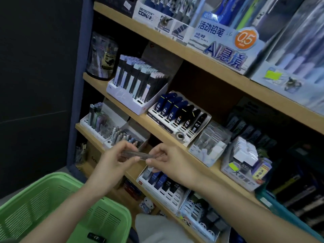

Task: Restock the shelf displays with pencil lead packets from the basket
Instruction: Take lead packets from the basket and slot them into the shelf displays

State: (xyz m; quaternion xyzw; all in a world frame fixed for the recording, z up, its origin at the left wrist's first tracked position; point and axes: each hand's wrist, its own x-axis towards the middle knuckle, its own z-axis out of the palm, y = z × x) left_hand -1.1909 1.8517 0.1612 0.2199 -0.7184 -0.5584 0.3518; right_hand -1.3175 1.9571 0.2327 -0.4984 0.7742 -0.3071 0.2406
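Both hands hold one slim, dark, see-through pencil lead packet point(135, 154) level in front of the shelves. My left hand point(114, 159) pinches its left end and my right hand point(168, 159) pinches its right end. Below my left arm sits the green basket point(43, 195) with one dark packet point(96, 239) lying on its bottom. Straight behind the hands, a white display point(158, 179) holds blue and black HB lead packets. Higher up, a second white display point(178, 118) carries blue and black lead cases.
Wooden shelves point(175, 151) run up to the right, crowded with pen and pencil boxes. A white stand of tall dark packets point(136, 85) stands on the upper left shelf. A clear plastic box point(210, 142) and white eraser packs point(245, 151) fill the right side. A dark wall lies left.
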